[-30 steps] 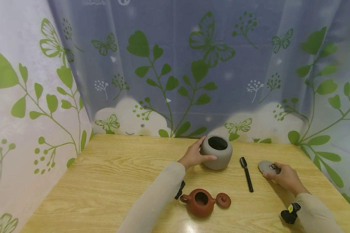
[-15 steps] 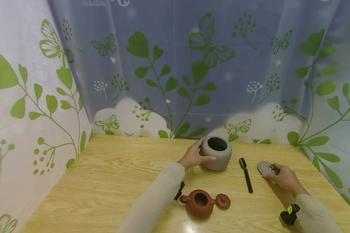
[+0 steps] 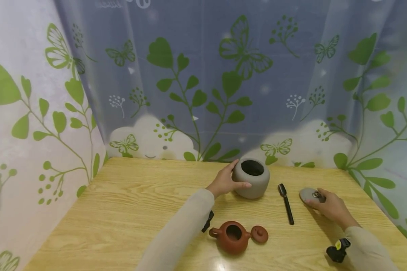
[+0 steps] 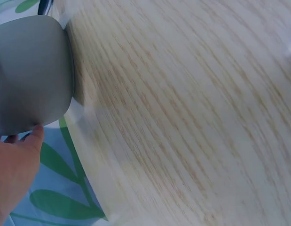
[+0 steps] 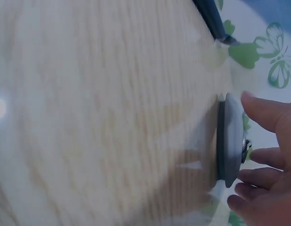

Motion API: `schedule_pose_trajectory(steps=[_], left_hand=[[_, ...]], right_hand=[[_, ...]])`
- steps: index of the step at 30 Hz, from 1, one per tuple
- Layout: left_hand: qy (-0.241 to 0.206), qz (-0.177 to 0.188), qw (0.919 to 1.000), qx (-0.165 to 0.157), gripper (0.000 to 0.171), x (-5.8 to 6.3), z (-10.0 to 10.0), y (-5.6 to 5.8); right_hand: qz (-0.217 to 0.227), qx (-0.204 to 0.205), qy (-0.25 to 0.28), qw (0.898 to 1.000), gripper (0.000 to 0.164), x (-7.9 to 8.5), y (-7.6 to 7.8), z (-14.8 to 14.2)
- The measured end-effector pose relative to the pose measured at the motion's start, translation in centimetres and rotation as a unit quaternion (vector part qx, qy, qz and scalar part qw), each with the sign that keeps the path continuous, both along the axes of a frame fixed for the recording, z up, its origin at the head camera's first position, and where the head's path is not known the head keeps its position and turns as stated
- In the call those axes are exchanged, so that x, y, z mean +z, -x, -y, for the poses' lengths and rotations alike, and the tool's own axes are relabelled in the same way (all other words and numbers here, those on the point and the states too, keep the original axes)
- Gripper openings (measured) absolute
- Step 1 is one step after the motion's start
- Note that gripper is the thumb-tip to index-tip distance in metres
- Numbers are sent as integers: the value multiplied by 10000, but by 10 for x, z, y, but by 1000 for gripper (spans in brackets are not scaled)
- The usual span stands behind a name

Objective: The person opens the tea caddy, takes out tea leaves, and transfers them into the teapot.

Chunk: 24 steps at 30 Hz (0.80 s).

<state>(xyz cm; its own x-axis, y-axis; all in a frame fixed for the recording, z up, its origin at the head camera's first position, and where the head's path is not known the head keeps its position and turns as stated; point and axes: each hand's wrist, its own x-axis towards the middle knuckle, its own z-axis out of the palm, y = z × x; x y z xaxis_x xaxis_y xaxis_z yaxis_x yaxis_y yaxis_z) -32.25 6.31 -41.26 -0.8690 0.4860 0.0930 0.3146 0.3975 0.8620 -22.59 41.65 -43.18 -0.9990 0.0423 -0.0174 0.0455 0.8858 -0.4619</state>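
Note:
In the head view my left hand [image 3: 222, 182] grips the left side of a round grey jar [image 3: 251, 184], with the thumb across its front and fingers behind it. The jar stands upright, its dark mouth uncovered. The left wrist view shows its wall [image 4: 35, 70] with the thumb at its edge. My right hand [image 3: 333, 206] holds a flat grey lid [image 3: 308, 194] by its edge, thumb at the near side and fingers near the small metal ring on top. In the right wrist view the lid [image 5: 232, 141] lies close over the wood, a dark seal beneath it.
A black scoop [image 3: 286, 204] lies between jar and lid. Nearer to me, a reddish-brown teapot [image 3: 233, 246] stands uncovered, its small lid [image 3: 259, 234] beside the spout. The wooden table [image 3: 129, 210] ends at a patterned curtain [image 3: 203, 75] behind the jar.

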Motion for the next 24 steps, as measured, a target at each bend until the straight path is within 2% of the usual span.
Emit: schedule_pose_trajectory(steps=[9, 15, 21, 24], left_hand=[[-34, 106, 9999, -40, 106, 1, -5, 2], [-87, 168, 9998, 3, 105, 1, -6, 2], [-33, 176, 9998, 24, 106, 2, -7, 2], [-22, 176, 9998, 38, 106, 1, -7, 2]], right_hand=[[-584, -129, 98, 9982, 71, 11, -8, 20], [-456, 10, 582, 9973, 74, 16, -12, 41], [-527, 224, 1021, 9931, 67, 7, -14, 57], [-426, 265, 1197, 9915, 67, 3, -14, 63]])
